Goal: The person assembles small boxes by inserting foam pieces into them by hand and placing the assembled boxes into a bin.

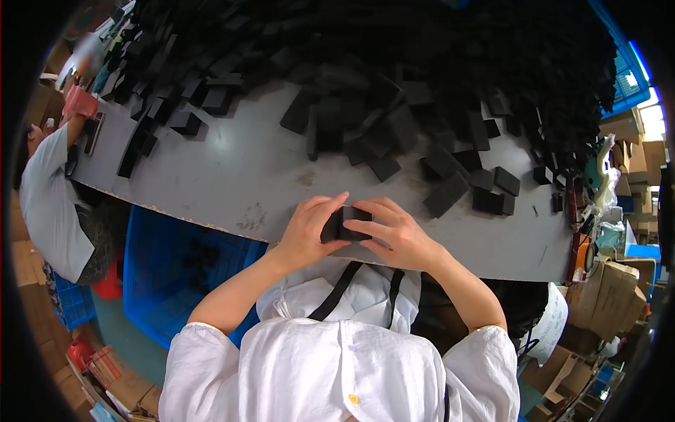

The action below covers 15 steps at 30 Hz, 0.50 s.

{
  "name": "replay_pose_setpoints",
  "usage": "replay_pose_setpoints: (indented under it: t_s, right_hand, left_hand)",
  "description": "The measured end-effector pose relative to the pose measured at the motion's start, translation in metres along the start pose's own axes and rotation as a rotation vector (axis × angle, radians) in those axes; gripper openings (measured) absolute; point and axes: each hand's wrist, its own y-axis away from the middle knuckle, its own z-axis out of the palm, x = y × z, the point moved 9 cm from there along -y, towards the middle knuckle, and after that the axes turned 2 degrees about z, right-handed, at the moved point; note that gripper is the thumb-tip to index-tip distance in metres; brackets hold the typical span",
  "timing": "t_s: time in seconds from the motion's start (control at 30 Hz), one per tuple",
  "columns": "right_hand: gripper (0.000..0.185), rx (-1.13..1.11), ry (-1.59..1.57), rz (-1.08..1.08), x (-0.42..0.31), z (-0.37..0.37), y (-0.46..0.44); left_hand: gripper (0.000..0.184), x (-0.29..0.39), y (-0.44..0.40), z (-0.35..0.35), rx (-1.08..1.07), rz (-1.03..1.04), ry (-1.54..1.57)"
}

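Note:
Near the front edge of the grey table (274, 176), my left hand (306, 226) and my right hand (394, 231) meet around small black blocks. One black block (357, 224) sits under the fingers of my right hand. Against it, on the left side, a second dark block (330, 228) is gripped between the thumb and fingers of my left hand. A seam seems to run between the two, though my fingers hide part of them. Just beyond my hands, several loose black blocks (446, 195) lie scattered on the tabletop.
A large heap of black blocks (337, 42) covers the far side of the table. Below the table edge at left stands a blue crate (151, 274) with dark pieces inside. Another person's sleeve (53, 190) is at the far left. Cardboard boxes (608, 295) stand at right.

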Motion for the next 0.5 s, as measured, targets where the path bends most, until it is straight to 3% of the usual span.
replay_pose_setpoints:
  t_s: [0.23,0.5]
  right_hand:
    - [0.047,-0.032,0.146,-0.116,-0.016,0.008,-0.008]
    - [0.040,0.052,0.146,-0.055,-0.001,0.021,-0.001]
  left_hand:
    - [0.081,0.000,0.000,0.002,0.037,0.048,-0.018]
    - [0.077,0.001,0.002,0.003,0.017,0.045,-0.028]
